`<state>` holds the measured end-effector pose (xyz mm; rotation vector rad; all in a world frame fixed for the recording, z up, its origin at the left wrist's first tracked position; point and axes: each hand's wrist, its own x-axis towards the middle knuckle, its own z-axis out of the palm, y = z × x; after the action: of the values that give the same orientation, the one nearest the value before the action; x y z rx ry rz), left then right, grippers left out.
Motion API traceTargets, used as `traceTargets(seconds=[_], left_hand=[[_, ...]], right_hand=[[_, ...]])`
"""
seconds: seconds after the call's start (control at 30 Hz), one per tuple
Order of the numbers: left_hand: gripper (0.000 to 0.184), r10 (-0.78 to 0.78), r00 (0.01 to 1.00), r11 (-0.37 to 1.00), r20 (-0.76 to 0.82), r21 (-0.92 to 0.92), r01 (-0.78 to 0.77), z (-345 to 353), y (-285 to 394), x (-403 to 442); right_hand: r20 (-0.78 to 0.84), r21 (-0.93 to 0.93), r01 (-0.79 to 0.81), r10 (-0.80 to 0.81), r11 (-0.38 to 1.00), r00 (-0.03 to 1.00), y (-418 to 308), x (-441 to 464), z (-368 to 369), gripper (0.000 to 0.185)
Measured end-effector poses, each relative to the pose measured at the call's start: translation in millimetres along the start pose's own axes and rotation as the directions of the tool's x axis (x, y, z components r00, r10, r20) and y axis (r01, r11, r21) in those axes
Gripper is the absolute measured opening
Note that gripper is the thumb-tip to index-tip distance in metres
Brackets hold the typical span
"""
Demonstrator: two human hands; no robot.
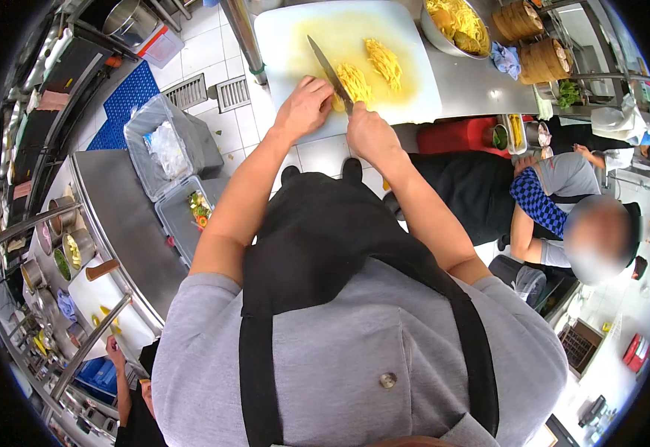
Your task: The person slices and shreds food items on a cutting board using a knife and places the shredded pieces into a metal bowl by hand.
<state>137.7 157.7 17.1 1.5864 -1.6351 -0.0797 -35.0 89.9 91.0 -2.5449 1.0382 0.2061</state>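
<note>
My right hand (373,136) is wrapped round the handle of a kitchen knife (328,65), whose blade points away from me and to the left over the cutting board (287,33). Fingers curled, my left hand (306,106) presses on a yellow food piece (337,103) just left of the blade; my fingers partly hide it. Against the blade's right side lies a heap of thin yellow strips (353,80). A second pile of yellow strips (384,64) sits farther right on the stained board. What kind of food it is, I cannot tell.
Beyond the board's right side stands a metal bowl (444,41) of yellow strips, near bamboo steamers (544,61) and a blue cloth (505,59). A co-worker (563,179) stands close on my right. Grey bins (172,138) are on the floor at left.
</note>
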Motion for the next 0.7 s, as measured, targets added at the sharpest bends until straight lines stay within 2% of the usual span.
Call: traceTargets(seconds=[0.07, 0.17, 0.3, 0.37, 0.47, 0.5, 0.6, 0.7], left_hand=[[0.011, -0.021, 1.0, 0.999, 0.016, 0.037, 0.02, -0.2, -2.0, 2.4], [0.012, -0.014, 1.0, 0.999, -0.012, 0.032, 0.014, -0.4, 0.2, 4.1], [0.011, -0.021, 1.0, 1.0, 0.008, 0.008, 0.021, -0.3, 1.0, -0.1], [0.011, -0.013, 1.0, 1.0, -0.002, 0.022, 0.013, -0.6, -1.2, 3.2], [0.01, 0.011, 0.999, 1.0, -0.043, 0.021, -0.01, 2.3, -2.3, 3.6], [0.01, 0.011, 0.999, 1.0, -0.042, 0.018, -0.01, 1.7, -1.7, 3.7], [0.017, -0.037, 0.998, 0.999, 0.041, 0.035, 0.036, -0.8, 0.3, 0.7], [0.011, 0.006, 1.0, 1.0, 0.008, 0.019, -0.006, -0.6, -2.1, 4.4]], right_hand=[[0.028, -0.004, -0.002, 0.002, 1.0, 1.0, -4.6, -13.9, -7.8, 0.017], [0.041, 0.055, -0.098, 0.095, 0.994, 0.995, -0.1, -17.2, 18.6, 0.019], [0.028, 0.033, -0.048, 0.047, 0.998, 0.999, -3.7, -10.3, 1.6, 0.019], [0.072, 0.032, -0.034, 0.032, 0.999, 0.997, -4.6, -15.9, -10.7, 0.019], [0.069, 0.025, -0.099, 0.097, 0.995, 0.993, -3.6, -21.4, 12.2, 0.019], [0.032, 0.073, -0.096, 0.094, 0.993, 0.995, -0.8, -15.0, 21.5, 0.02], [-0.015, 0.025, -0.028, 0.028, 0.999, 0.999, -0.2, 1.3, 15.3, 0.02], [0.029, 0.033, -0.05, 0.049, 0.998, 0.998, -8.6, -16.9, -4.3, 0.02]])
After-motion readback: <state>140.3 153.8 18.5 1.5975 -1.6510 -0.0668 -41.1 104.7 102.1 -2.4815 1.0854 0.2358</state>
